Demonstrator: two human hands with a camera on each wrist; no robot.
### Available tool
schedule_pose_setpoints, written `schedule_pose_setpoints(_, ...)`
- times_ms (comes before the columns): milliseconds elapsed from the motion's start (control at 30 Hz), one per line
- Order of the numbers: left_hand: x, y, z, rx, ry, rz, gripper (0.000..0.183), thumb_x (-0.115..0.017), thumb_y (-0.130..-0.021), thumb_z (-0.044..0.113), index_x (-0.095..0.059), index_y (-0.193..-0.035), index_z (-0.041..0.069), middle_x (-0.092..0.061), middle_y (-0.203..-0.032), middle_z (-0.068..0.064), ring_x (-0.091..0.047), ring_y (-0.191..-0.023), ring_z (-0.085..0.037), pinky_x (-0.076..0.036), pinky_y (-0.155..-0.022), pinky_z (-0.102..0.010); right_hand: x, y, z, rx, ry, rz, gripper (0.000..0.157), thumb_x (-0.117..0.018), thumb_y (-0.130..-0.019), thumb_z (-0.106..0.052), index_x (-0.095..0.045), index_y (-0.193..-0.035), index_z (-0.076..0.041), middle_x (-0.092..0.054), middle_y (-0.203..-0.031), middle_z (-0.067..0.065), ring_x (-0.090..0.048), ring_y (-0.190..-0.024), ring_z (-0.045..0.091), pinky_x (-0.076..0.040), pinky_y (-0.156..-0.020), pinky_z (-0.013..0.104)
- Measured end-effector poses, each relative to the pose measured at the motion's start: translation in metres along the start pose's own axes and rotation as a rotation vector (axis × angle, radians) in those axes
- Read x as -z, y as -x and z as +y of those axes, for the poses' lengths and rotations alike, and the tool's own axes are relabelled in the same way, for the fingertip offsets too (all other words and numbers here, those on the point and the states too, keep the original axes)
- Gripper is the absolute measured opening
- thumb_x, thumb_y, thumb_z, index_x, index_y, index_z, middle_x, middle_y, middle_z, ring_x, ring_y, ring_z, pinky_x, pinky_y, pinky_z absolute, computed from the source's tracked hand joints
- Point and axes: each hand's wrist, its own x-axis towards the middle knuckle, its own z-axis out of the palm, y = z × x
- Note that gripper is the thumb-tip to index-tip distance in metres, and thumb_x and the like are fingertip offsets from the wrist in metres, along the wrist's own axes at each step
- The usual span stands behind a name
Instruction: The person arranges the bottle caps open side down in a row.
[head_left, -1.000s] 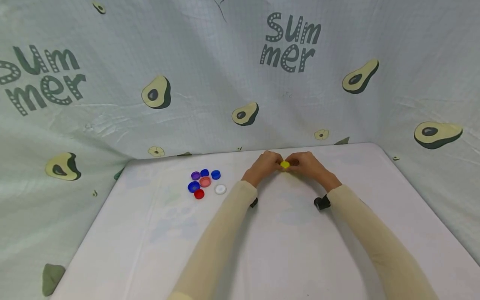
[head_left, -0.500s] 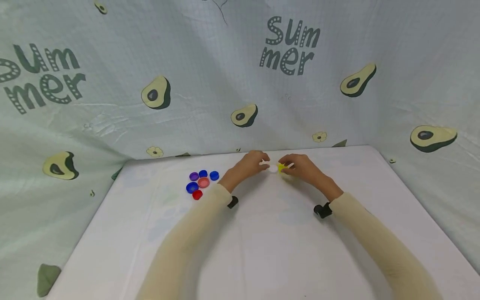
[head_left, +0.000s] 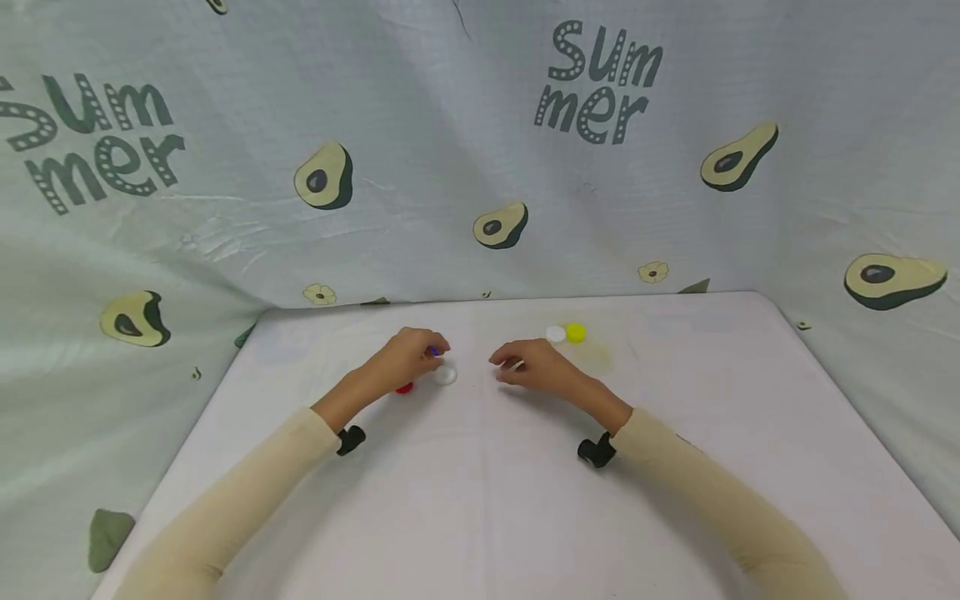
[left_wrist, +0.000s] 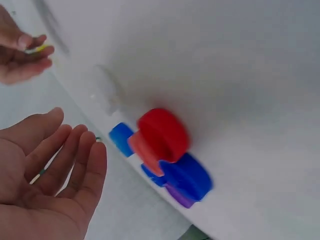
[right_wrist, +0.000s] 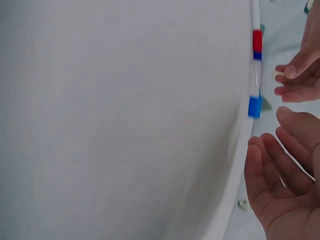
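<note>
Above the group of plastic bottle caps at the left, my left hand [head_left: 405,360] hovers with fingers loosely bent and holds nothing. In the left wrist view the red cap [left_wrist: 165,135], a salmon cap [left_wrist: 141,151], a dark blue cap [left_wrist: 189,177] and a purple cap [left_wrist: 180,196] lie bunched together. A lighter blue cap [left_wrist: 121,138] lies beside them. The head view has a white cap [head_left: 446,374] right by the left fingertips; the hand hides most of the group. My right hand [head_left: 536,367], fingers relaxed, is over the middle of the table, holding nothing.
At the back, right of centre, another white cap [head_left: 555,334] and a yellow cap [head_left: 575,332] lie side by side on the white table [head_left: 487,500]. A printed cloth [head_left: 420,150] hangs close behind the table's far edge.
Both hands held the yellow cap at the back, then let it go beside a white cap. The left hand has since moved left to the group of caps; the right hand has followed leftward and nearer.
</note>
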Motion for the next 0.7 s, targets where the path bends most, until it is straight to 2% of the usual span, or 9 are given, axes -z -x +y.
schedule_pose_setpoints(167,-0.009,0.014,-0.008,0.076,0.040,0.015,0.033,-0.079,-0.088,0.004,-0.070,-0.118,-0.007,-0.071,-0.109,-0.017,-0.066,-0.100,-0.028,-0.058,-0.087,-0.039,-0.026,-0.025,-0.018,0.002,-0.023,-0.014,0.032,-0.077,-0.092,-0.013,-0.071,-0.122,-0.004,-0.074,-0.109,0.005,-0.068,-0.094,0.013,-0.056,-0.082,0.021)
schedule_pose_setpoints(333,-0.015,0.018,-0.011,0.112,0.105,0.052,0.042,-0.080,-0.086,0.001,-0.065,-0.124,-0.010,-0.069,-0.113,-0.019,-0.066,-0.103,-0.031,-0.058,-0.091,-0.041,-0.042,-0.041,-0.028,-0.071,-0.058,0.008,0.035,-0.079,-0.089,-0.010,-0.069,-0.122,-0.003,-0.073,-0.107,0.006,-0.067,-0.088,0.010,-0.054,-0.078,0.019)
schedule_pose_setpoints(467,-0.015,0.017,-0.014,0.128,0.109,0.030,0.042,-0.080,-0.086,0.001,-0.065,-0.123,-0.011,-0.070,-0.111,-0.019,-0.067,-0.103,-0.031,-0.058,-0.091,-0.040,-0.045,-0.049,-0.031,-0.126,-0.058,0.022,0.039,-0.081,-0.088,-0.008,-0.068,-0.124,-0.001,-0.072,-0.104,0.007,-0.066,-0.085,0.010,-0.054,-0.076,0.021)
schedule_pose_setpoints(700,-0.019,0.014,-0.019,0.092,0.098,0.008,0.037,-0.081,-0.084,0.000,-0.068,-0.116,-0.013,-0.073,-0.101,-0.019,-0.070,-0.094,-0.027,-0.060,-0.084,-0.036,-0.044,-0.054,-0.033,-0.156,-0.051,0.008,0.037,-0.083,-0.084,-0.006,-0.071,-0.119,0.000,-0.072,-0.101,0.007,-0.067,-0.084,0.011,-0.054,-0.073,0.020)
